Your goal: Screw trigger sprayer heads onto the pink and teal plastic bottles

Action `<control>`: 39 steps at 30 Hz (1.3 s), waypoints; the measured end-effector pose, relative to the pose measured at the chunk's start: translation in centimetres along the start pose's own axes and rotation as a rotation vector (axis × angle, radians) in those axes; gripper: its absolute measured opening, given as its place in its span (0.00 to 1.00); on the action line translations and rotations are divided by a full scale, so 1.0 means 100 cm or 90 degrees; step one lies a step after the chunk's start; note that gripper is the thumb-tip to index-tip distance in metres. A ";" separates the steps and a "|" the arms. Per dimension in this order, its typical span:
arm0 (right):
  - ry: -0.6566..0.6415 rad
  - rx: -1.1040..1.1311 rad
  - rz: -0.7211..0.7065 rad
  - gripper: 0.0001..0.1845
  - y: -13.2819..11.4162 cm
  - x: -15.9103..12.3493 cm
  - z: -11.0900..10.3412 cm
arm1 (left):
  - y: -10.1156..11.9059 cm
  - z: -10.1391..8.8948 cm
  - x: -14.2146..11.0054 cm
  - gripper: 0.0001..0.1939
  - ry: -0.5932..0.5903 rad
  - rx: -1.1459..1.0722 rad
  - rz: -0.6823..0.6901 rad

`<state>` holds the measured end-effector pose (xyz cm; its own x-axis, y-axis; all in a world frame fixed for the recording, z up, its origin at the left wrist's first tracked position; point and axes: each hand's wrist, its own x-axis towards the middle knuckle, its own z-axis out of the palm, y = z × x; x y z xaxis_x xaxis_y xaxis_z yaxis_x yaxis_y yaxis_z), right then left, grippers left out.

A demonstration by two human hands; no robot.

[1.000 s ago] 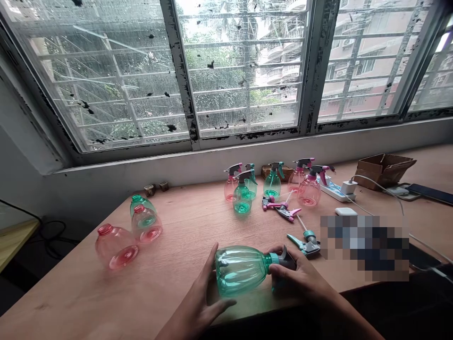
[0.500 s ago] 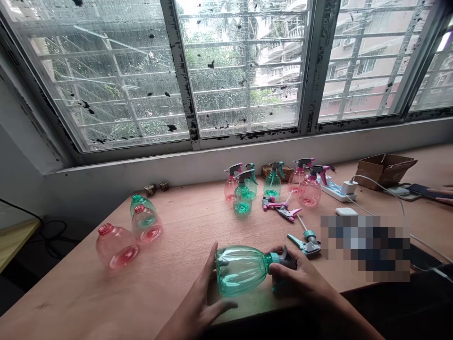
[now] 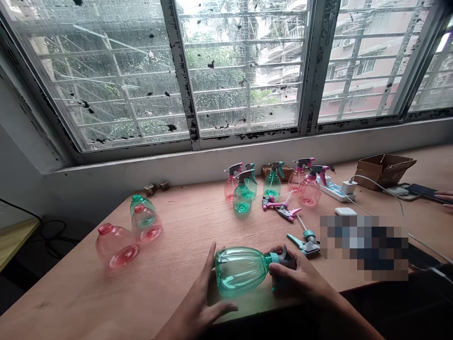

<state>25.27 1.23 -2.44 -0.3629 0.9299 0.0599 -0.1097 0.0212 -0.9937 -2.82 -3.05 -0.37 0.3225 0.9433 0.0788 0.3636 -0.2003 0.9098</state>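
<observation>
A green spray bottle (image 3: 242,271) lies sideways in front of me, its base to the left and its trigger head to the right. My right hand (image 3: 295,269) is closed around the dark grey trigger head. At the base, my left hand (image 3: 207,288) is open, thumb and fingers spread on either side; whether it touches the plastic I cannot tell. Beyond my right hand lies a loose teal-and-grey trigger head (image 3: 307,243). Two pink-and-grey trigger heads (image 3: 288,212) are farther back.
Topless bottles, two pink (image 3: 116,248) and one green (image 3: 138,203), stand at left. Several bottles with trigger heads (image 3: 242,198) stand near the window. Rightward are a power strip (image 3: 334,189), cables, a cardboard box (image 3: 384,170), a white case (image 3: 346,212) and another person's hand (image 3: 445,198) by a phone.
Reflections and ribs on the green bottle have shifted, as if it turned about its length. My hands stay nearly in place. Another person's hand has appeared at the right edge.
</observation>
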 end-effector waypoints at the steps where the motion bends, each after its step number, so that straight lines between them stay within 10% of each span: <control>1: -0.001 -0.002 -0.002 0.23 0.000 0.000 0.000 | 0.000 0.000 0.000 0.56 -0.001 -0.001 -0.006; 39: 0.014 0.032 0.016 0.24 0.002 0.001 0.000 | 0.007 0.001 -0.002 0.54 -0.009 -0.053 -0.004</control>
<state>25.19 1.33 -2.61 -0.3460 0.9376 0.0331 -0.1482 -0.0198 -0.9888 -2.51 -3.45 0.20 0.3336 0.9403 0.0679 0.2915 -0.1714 0.9411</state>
